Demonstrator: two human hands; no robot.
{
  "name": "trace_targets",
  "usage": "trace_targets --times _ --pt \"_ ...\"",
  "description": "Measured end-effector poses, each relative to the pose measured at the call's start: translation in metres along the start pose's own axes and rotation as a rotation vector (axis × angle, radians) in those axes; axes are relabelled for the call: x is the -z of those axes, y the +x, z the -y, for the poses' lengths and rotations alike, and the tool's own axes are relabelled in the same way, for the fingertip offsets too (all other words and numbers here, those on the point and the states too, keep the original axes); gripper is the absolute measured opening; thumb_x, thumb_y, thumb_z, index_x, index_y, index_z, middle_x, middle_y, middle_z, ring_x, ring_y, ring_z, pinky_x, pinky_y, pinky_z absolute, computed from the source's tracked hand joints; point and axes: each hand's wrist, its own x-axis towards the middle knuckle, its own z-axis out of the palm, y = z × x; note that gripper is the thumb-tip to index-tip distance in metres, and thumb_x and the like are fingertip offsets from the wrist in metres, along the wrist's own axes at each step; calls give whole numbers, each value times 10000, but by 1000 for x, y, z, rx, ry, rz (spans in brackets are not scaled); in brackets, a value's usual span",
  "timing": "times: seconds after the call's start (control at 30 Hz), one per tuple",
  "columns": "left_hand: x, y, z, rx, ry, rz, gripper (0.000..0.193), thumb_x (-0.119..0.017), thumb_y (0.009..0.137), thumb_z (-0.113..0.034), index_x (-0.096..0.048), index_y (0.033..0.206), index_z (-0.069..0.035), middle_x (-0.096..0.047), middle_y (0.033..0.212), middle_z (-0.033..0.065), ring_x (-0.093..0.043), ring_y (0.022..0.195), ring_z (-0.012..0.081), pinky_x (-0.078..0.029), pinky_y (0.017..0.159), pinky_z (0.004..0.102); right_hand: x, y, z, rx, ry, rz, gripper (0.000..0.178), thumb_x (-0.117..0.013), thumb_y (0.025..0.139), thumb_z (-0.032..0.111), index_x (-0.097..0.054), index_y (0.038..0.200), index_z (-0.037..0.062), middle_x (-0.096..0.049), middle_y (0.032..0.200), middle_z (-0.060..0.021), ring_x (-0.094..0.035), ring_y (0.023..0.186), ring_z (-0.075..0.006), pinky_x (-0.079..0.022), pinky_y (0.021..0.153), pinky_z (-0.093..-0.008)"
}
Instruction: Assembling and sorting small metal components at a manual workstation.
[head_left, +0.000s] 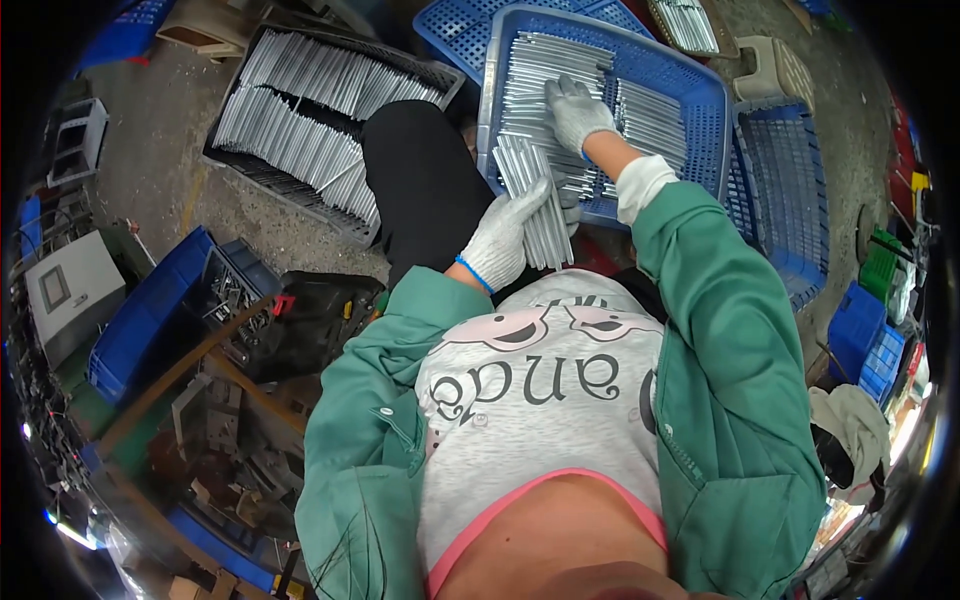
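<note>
Silvery metal rods (535, 195) form a bundle clasped in the gloved left hand (505, 240), fingers curled around their lower half, the rods fanning toward eleven o'clock over the blue crate (700, 95). At one o'clock from it, the gloved right hand (578, 112) lies fingers-down on loose rods (655, 120) inside that crate; whether it pinches any I cannot tell. At ten o'clock, a black tray (235, 165) holds more rods.

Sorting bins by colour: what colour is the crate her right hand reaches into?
Blue, clearest in the head view.
</note>
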Motion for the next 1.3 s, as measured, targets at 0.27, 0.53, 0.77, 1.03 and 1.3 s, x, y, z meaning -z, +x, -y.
trace_targets --times 0.27,0.53,0.77,1.03,1.3 --pt "-10 23 -3 -25 -1 69 378 -593 1008 -228 -520 1306 -6 -675 1028 150 -715 900 249 -623 778 361 -42 -14 12 -93 -181 -143 599 -495 953 198 -291 1496 48 -309 1530 -326 -328 1404 -536 -335 1092 -700" --pt "9 23 -12 5 27 55 376 -595 1007 -223 -517 1307 -10 -672 1017 139 -715 897 247 -619 785 359 -17 28 25 -183 -56 -112 630 -439 969 163 -223 1546 26 -258 1562 -327 -279 1428 -531 -253 1117 -716" --pt "22 2 5 -32 22 126 391 -614 995 -230 -516 1301 -7 -666 1030 144 -711 904 260 -608 817 363 -8 -7 30 -120 329 -59 575 -474 975 176 -311 1509 38 -319 1507 -254 -371 1320 -406 -361 1033 -579" --pt "-16 -8 73 139 139 258 397 -655 959 -192 -524 1277 6 -670 1056 188 -706 928 282 -601 823 378 33 -130 -50 115 1177 -28 432 -645 916 199 -618 1302 7 -700 1108 -155 -649 865 -203 -544 792 -290" --pt "-58 -20 125 251 71 340 403 -653 947 -139 -512 1298 0 -666 1076 202 -694 959 298 -584 859 375 29 -221 -103 672 1000 28 407 -666 940 273 -658 1282 51 -727 1017 -105 -625 782 -111 -504 710 -210"
